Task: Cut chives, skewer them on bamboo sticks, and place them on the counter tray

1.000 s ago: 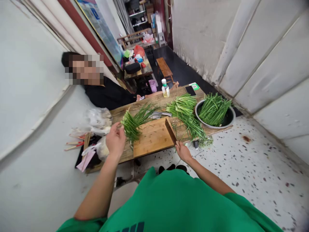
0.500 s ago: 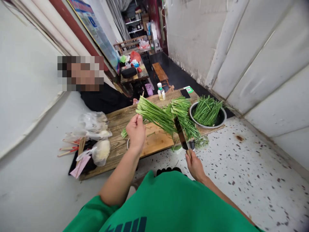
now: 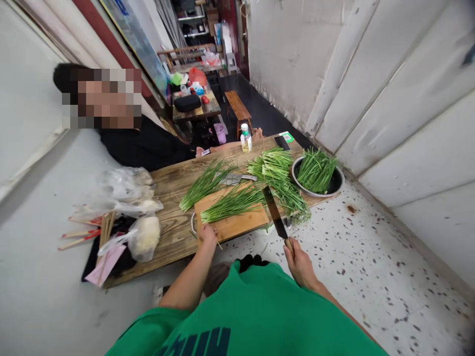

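My right hand [image 3: 301, 263] grips a cleaver [image 3: 275, 212] by its wooden handle, its dark blade held up by the right end of the cutting board [image 3: 243, 226]. A bundle of garlic chives [image 3: 232, 203] lies along the board, pale cut ends to the left. Just below those ends, my left hand [image 3: 208, 234] is closed at the board's near left edge. A thin stalk shows by its fingertips; whether they pinch it is unclear. Behind the board rest another chive bundle [image 3: 204, 185] and a second knife [image 3: 235, 178]. A larger chive pile [image 3: 272, 165] lies to the right.
A metal bowl [image 3: 341, 184] of chives stands at the table's right end. A bottle [image 3: 245, 138] and a phone [image 3: 282, 143] are at the back. Plastic bags [image 3: 144, 237] and chopsticks [image 3: 106, 227] sit left. Across the table sits a person in black [image 3: 144, 143].
My left hand has laid the raised chive bundle on the board, let it go, and moved down to the near edge. The cleaver stays in my right hand, and the view has shifted slightly.
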`<state>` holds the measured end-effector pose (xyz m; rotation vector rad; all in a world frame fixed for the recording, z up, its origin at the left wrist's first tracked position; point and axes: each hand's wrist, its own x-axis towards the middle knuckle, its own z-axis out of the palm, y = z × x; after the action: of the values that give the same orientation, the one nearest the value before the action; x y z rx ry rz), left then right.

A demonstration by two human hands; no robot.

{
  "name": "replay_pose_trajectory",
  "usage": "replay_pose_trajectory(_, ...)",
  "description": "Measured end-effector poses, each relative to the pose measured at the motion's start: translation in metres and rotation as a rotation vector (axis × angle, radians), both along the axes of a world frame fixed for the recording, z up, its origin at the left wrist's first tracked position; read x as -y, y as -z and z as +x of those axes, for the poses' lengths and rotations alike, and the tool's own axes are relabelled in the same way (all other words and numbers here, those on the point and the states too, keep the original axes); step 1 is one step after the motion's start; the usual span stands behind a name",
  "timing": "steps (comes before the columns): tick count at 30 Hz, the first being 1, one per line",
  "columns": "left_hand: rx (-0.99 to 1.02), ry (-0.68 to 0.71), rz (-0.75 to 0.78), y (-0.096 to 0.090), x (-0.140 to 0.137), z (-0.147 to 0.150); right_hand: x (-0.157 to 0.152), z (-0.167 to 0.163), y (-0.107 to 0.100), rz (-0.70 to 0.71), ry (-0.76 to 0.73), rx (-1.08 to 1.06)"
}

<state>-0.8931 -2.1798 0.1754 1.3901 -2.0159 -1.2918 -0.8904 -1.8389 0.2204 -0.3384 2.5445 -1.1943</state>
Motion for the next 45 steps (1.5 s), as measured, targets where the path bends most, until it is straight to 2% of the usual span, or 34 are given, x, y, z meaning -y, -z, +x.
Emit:
replay_pose_trajectory(3,0.176,-0.037,-0.014,0.005,0.029,0.024,0.02,0.004,0.001,0.018,-0.027,0.014)
replay_pose_trajectory(5,0.264,0.021,-0.119,0.004,0.046,0.036,0.032,0.007,0.002,0.018,-0.039,0.019)
replay_pose_trajectory(7,0.339,0.243,-0.368,0.004,0.059,0.041,0.042,0.009,0.003,0.027,-0.037,0.02)
replay_pose_trajectory(9,0.384,0.591,-0.668,0.007,0.068,0.033,0.051,0.01,0.002,0.046,-0.037,0.028)
replay_pose_trajectory(11,0.395,0.866,-0.852,0.013,0.076,0.016,0.06,0.01,0.001,0.078,-0.045,0.038)
replay_pose_trajectory(13,0.41,0.993,-0.917,0.02,0.083,-0.005,0.071,0.008,0.001,0.118,-0.064,0.044)
replay_pose_trajectory(16,0.451,1.076,-0.887,0.031,0.091,-0.032,0.094,0.003,0.0,0.193,-0.099,0.049)
replay_pose_trajectory(21,0.484,1.053,-0.813,0.043,0.086,-0.048,0.144,-0.01,0.001,0.293,-0.162,0.059)
replay_pose_trajectory(25,0.464,0.985,-0.806,0.045,0.076,-0.048,0.182,-0.021,-0.002,0.337,-0.214,0.044)
replay_pose_trajectory(28,0.447,0.973,-0.814,0.045,0.075,-0.048,0.199,-0.026,-0.004,0.35,-0.237,0.022)
replay_pose_trajectory(37,0.45,0.992,-0.776,0.049,0.078,-0.049,0.209,-0.023,-0.001,0.403,-0.237,0.068)
replay_pose_trajectory(45,0.424,0.999,-0.793,0.046,0.079,-0.048,0.212,-0.032,-0.001,0.438,-0.27,0.082)
